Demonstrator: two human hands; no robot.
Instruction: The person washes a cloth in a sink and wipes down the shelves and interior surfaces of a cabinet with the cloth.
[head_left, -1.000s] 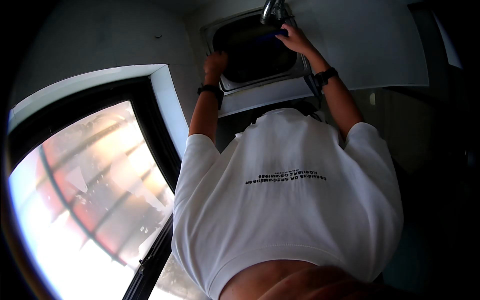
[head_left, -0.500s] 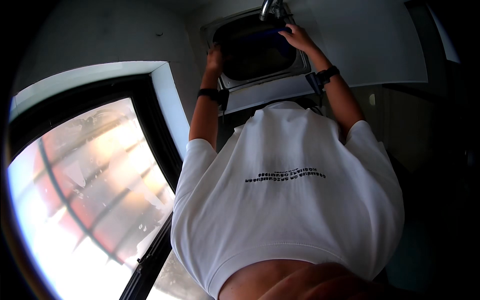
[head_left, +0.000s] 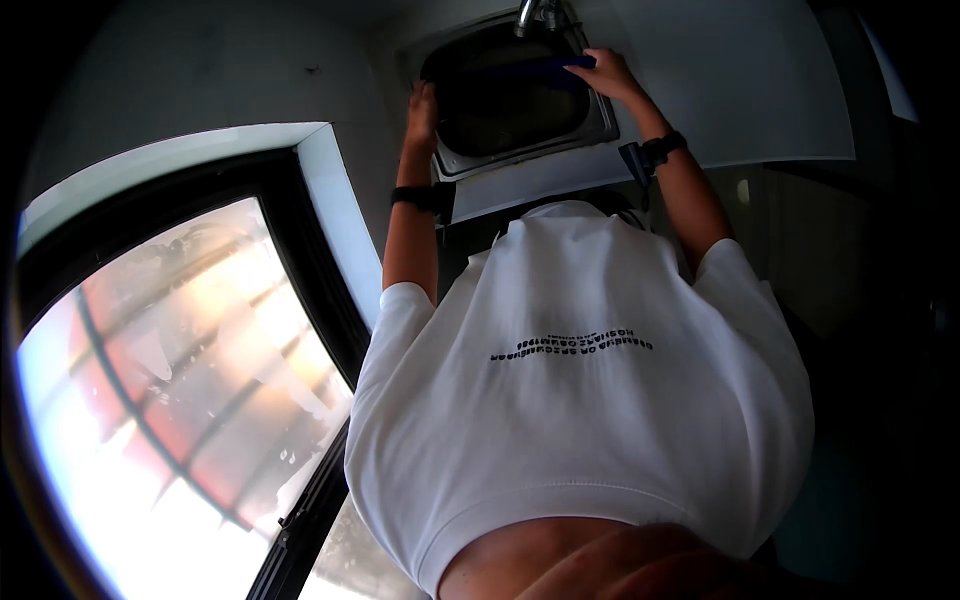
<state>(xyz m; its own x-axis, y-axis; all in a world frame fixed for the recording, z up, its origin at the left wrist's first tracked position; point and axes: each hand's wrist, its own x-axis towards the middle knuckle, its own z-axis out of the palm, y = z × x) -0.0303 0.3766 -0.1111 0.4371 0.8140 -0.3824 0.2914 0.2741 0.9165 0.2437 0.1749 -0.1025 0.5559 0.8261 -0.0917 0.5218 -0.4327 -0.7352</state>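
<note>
A long, narrow, dark blue item (head_left: 540, 68) stretches across the far part of a metal sink (head_left: 540, 155). Its right end lies in the fingers of my right hand (head_left: 612, 76), closed at the sink's right rim. Shadow hides its left end and its exact kind. My left hand (head_left: 421, 112) is at the sink's left rim, fingers pointing away from me. What those fingers hold, if anything, is too dark to make out. Both wrists wear black straps with a small dark device. The basin's inside is almost black.
A chrome tap (head_left: 527, 17) stands over the sink's far edge. Pale countertop (head_left: 740, 100) extends to the right. On the left is a bright window (head_left: 190, 370) with a black frame, beside a grey wall (head_left: 220, 80).
My right hand has moved slightly to the right, and the blue item's right end has come out over the rim with it. My left hand has shifted slightly left.
</note>
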